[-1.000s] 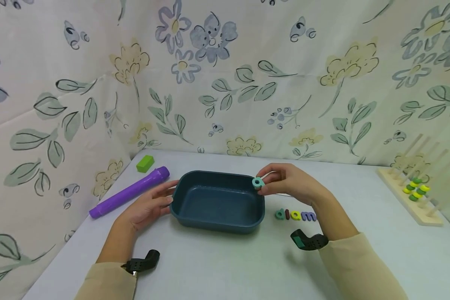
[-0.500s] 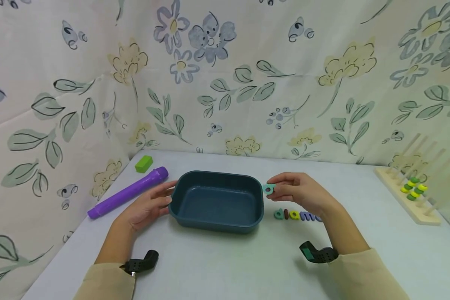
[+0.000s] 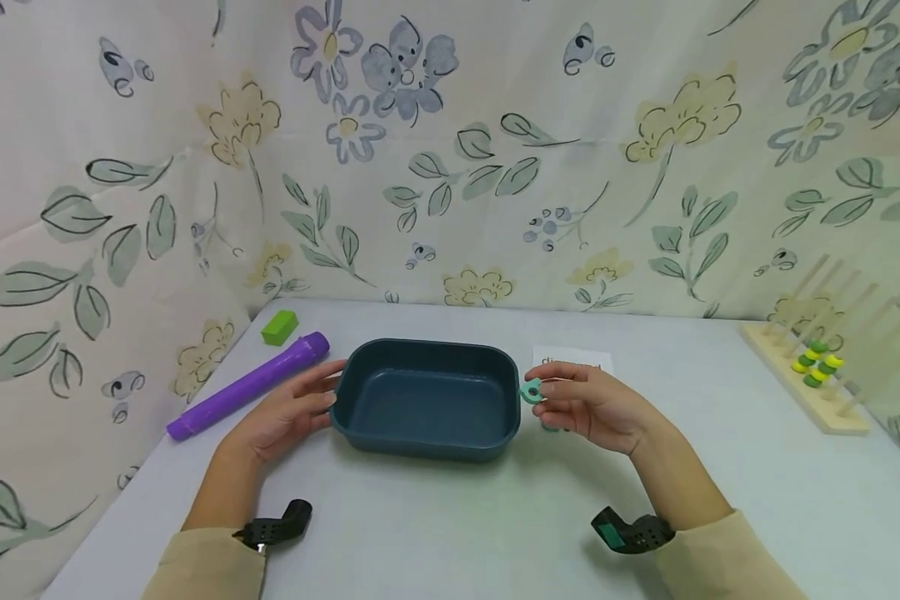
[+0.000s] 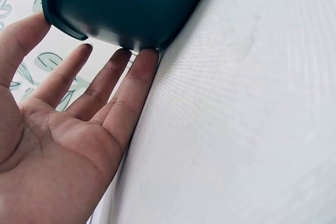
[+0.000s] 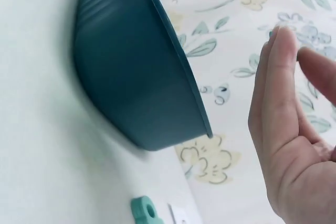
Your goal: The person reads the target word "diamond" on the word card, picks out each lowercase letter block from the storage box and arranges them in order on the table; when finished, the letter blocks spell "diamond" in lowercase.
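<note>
My left hand (image 3: 288,412) rests at the left end of a dark blue-green rectangular tub (image 3: 427,446), fingers fairly straight. In the left wrist view its fingertips meet the lower outside wall of the tub (image 4: 126,9), with the thumb up at the rim. Just off the tub's right end, my right hand (image 3: 596,408) pinches a small teal toy letter (image 3: 531,390) that has a round hole. Only a sliver of that letter shows past the fingertips in the right wrist view. Below lies another teal letter (image 5: 143,209) on the table; the rest of its row is hidden behind my right hand.
Behind my right hand lies a white printed card (image 3: 570,358), partly covered. A purple tube with flared ends (image 3: 251,387) and a green block (image 3: 280,327) are at the left. A wooden peg board (image 3: 802,379) with green and yellow beads stands far right.
My right hand, with the teal letter, has moved from the tub's far right corner down and outward, now covering most of the letter row and uncovering the card. My left hand keeps its place.
</note>
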### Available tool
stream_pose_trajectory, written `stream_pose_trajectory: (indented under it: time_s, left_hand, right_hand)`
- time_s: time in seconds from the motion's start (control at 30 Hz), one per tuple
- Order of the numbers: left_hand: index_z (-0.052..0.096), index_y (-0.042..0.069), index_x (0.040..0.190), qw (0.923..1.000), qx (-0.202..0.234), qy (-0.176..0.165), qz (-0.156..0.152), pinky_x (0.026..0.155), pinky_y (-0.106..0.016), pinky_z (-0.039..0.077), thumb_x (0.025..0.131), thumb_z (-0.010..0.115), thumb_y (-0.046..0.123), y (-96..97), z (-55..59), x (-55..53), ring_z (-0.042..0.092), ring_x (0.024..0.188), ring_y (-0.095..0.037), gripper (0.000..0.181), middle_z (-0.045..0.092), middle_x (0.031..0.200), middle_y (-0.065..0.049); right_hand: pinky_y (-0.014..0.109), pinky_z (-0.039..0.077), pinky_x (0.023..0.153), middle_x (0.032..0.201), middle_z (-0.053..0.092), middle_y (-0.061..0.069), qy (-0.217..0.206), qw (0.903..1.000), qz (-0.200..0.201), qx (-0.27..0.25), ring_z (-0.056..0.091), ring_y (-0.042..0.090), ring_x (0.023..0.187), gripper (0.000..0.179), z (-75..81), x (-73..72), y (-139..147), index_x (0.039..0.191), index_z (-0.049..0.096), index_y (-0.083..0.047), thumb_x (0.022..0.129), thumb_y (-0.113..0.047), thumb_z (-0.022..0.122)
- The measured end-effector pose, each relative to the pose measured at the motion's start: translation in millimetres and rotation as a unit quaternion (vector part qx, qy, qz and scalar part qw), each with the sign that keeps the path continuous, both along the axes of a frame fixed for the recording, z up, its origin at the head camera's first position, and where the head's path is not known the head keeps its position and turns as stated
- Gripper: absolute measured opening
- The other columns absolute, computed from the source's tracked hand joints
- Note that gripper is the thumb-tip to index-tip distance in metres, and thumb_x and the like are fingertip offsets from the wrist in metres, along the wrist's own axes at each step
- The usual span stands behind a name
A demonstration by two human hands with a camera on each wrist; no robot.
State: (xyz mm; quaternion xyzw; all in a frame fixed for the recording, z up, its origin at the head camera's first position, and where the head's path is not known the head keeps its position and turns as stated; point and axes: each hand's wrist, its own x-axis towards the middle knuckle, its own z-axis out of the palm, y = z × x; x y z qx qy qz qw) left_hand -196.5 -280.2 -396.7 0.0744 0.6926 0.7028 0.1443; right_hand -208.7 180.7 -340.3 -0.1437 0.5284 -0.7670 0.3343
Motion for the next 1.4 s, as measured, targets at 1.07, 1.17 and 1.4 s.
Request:
stream_pose_trajectory:
  time_s: [1.07,1.17,1.4]
  left_hand:
    - [0.033,0.008,0.161,1.0,0.002,0.0,-0.004,0.1,-0.032,0.057,0.103,0.06,0.014,1.4,-2.4,0.2,0.063,0.123,-0.011,0.064,0.028,0.166,-0.026]
    - [0.033,0.009,0.161,1.0,0.004,0.001,-0.004,0.1,-0.032,0.057,0.103,0.06,0.014,1.5,-1.6,-0.4,0.063,0.123,-0.011,0.064,0.027,0.166,-0.026]
    - [0.034,0.009,0.161,1.0,0.002,-0.002,-0.001,0.099,-0.032,0.057,0.104,0.06,0.014,0.8,0.0,0.2,0.063,0.123,-0.01,0.064,0.028,0.165,-0.025]
  right_hand:
    - [0.027,0.062,0.084,0.108,0.072,0.005,0.034,0.9907,-0.13,0.018,0.076,0.016,0.088,0.028,14.9,7.8,73.7,0.112,0.074,-0.013,0.105,0.002,0.052]
    - [0.027,0.062,0.083,0.106,0.073,0.004,0.041,0.9892,-0.138,0.028,0.075,0.016,0.087,0.028,14.3,7.0,81.9,0.112,0.074,-0.014,0.105,0.001,0.052]
    - [0.027,0.062,0.082,0.096,0.075,0.002,0.054,0.9865,-0.153,0.022,0.074,0.016,0.085,0.029,11.9,4.9,101.2,0.11,0.073,-0.014,0.107,-0.001,0.048]
